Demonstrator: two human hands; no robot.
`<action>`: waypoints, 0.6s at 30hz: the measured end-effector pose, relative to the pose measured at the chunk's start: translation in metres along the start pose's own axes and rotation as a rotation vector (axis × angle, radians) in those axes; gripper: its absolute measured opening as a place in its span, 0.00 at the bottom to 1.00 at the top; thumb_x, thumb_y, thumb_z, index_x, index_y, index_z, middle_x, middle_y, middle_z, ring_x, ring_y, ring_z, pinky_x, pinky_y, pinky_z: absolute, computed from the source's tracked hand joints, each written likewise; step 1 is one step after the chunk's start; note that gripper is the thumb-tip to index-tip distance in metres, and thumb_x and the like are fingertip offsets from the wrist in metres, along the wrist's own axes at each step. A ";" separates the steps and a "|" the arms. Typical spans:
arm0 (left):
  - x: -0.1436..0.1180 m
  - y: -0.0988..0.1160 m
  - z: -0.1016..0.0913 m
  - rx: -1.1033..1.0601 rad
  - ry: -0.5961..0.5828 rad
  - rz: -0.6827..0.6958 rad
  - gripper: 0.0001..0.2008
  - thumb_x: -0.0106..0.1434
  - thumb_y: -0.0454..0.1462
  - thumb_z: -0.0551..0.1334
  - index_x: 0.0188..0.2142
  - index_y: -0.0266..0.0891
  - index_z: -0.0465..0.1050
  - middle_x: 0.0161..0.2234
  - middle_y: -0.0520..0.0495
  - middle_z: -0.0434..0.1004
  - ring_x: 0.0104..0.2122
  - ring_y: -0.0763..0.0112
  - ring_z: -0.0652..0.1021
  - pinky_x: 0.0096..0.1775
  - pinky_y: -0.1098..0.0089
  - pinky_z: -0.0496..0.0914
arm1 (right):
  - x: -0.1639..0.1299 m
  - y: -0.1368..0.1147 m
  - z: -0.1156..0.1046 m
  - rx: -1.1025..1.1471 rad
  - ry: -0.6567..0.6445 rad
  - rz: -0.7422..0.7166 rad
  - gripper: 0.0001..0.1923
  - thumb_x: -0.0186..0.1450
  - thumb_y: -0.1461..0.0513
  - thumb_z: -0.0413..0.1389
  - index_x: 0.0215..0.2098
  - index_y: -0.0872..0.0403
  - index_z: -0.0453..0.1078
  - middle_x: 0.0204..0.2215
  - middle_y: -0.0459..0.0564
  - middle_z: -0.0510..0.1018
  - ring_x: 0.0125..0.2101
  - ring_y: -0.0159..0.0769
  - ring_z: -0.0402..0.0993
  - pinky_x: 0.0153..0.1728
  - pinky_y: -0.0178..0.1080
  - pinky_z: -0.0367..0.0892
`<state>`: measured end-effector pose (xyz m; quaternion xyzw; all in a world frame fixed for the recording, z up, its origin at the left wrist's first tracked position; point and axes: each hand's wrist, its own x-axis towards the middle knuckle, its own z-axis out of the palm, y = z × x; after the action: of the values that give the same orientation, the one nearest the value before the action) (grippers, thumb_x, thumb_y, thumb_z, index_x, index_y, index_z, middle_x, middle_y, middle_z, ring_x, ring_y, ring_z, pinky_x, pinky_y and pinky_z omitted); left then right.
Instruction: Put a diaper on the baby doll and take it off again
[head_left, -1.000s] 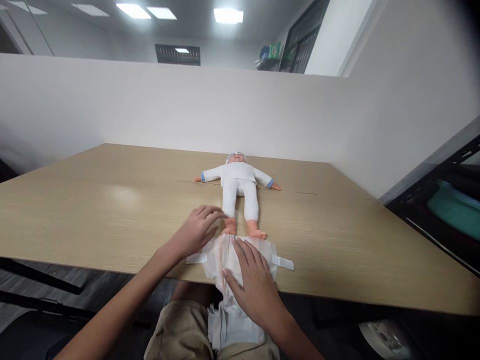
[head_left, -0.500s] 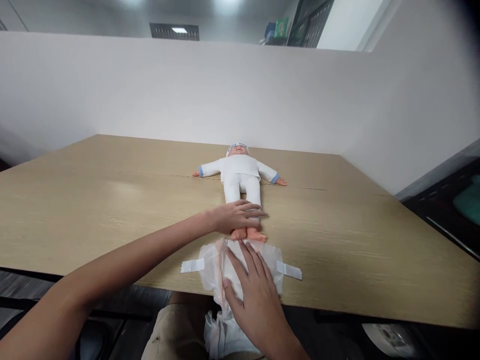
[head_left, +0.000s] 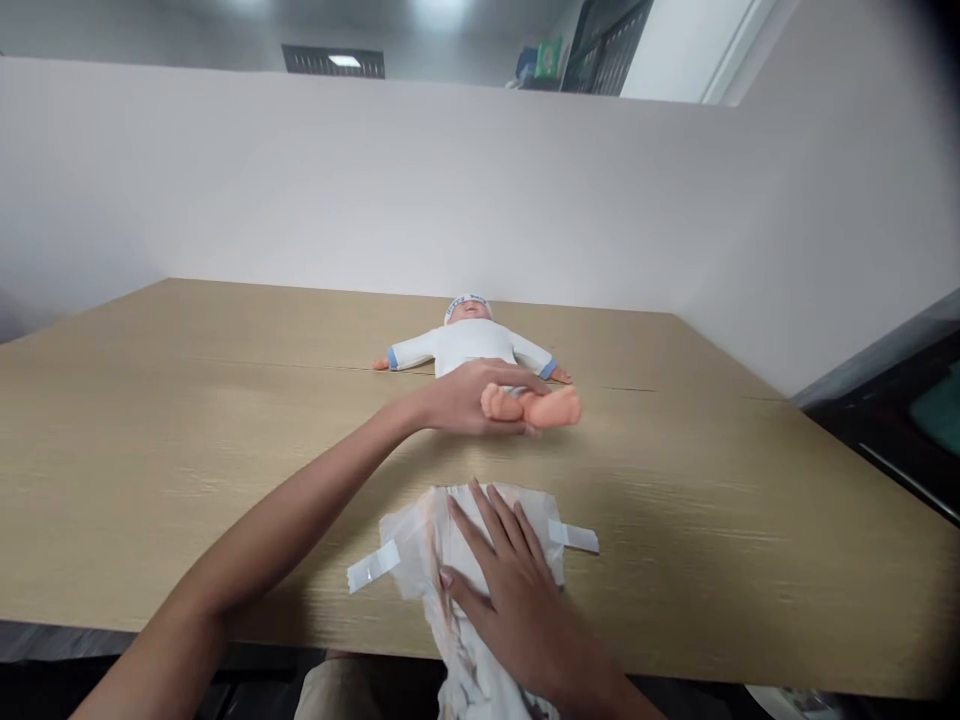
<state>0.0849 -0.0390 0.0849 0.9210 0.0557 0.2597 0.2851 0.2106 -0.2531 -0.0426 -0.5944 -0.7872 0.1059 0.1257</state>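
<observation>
A baby doll (head_left: 469,343) in a white suit and cap lies on its back on the wooden table (head_left: 187,420), head toward the far wall. My left hand (head_left: 465,397) grips both doll legs at the ankles and holds them lifted, bare feet pointing toward me. My right hand (head_left: 510,585) lies flat, fingers spread, on an opened white diaper (head_left: 420,545) at the table's near edge. The diaper's tape tabs stick out to both sides, and its lower end hangs over the edge.
A white partition wall (head_left: 300,190) runs along the table's far side and right. A dark shelf unit (head_left: 892,400) stands at the right. My lap in tan shorts (head_left: 352,700) shows below the table edge.
My left hand moved from beside the doll's feet onto its ankles and lifted the legs up off the table. My right hand stayed on the diaper.
</observation>
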 end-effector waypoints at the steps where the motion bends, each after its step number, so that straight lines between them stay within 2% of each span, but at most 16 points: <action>1: 0.003 0.002 -0.007 -0.026 0.024 -0.047 0.22 0.67 0.48 0.71 0.56 0.41 0.79 0.51 0.46 0.84 0.50 0.60 0.81 0.53 0.61 0.72 | 0.007 0.003 -0.001 -0.001 -0.003 -0.003 0.35 0.80 0.50 0.52 0.81 0.41 0.49 0.80 0.47 0.44 0.79 0.50 0.40 0.76 0.64 0.51; 5: 0.009 0.002 -0.024 -0.104 0.066 -0.147 0.22 0.65 0.48 0.72 0.54 0.40 0.79 0.48 0.49 0.84 0.47 0.63 0.81 0.50 0.63 0.72 | 0.045 0.022 0.001 -0.033 0.015 0.019 0.33 0.81 0.49 0.49 0.81 0.44 0.51 0.80 0.51 0.46 0.79 0.49 0.40 0.76 0.64 0.47; 9: 0.011 -0.003 -0.031 -0.133 0.095 -0.153 0.21 0.68 0.47 0.70 0.55 0.39 0.78 0.47 0.47 0.84 0.47 0.63 0.81 0.50 0.63 0.73 | 0.100 0.049 0.007 -0.090 0.038 0.033 0.32 0.81 0.50 0.50 0.79 0.51 0.55 0.79 0.57 0.50 0.79 0.51 0.42 0.76 0.64 0.44; 12: 0.013 -0.006 -0.034 -0.169 0.145 -0.132 0.20 0.69 0.46 0.69 0.56 0.39 0.78 0.51 0.46 0.82 0.50 0.61 0.81 0.51 0.63 0.74 | 0.145 0.072 0.010 -0.106 0.088 0.004 0.32 0.81 0.51 0.51 0.78 0.55 0.58 0.78 0.60 0.54 0.77 0.55 0.46 0.75 0.64 0.47; 15: 0.015 -0.010 -0.039 -0.145 0.208 -0.129 0.19 0.68 0.49 0.70 0.51 0.39 0.80 0.51 0.45 0.83 0.52 0.57 0.82 0.54 0.58 0.74 | 0.190 0.091 0.008 -0.110 0.165 -0.058 0.32 0.79 0.51 0.54 0.76 0.56 0.61 0.76 0.62 0.59 0.75 0.60 0.52 0.73 0.63 0.51; 18: 0.015 -0.015 -0.045 -0.151 0.262 -0.108 0.20 0.67 0.50 0.72 0.51 0.42 0.80 0.51 0.45 0.84 0.51 0.56 0.82 0.55 0.57 0.74 | 0.219 0.100 0.007 -0.116 0.244 -0.113 0.31 0.77 0.52 0.57 0.74 0.54 0.64 0.74 0.63 0.62 0.73 0.64 0.55 0.71 0.64 0.54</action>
<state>0.0754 -0.0008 0.1144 0.8509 0.1222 0.3654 0.3572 0.2415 -0.0151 -0.0648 -0.5640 -0.8030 -0.0201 0.1914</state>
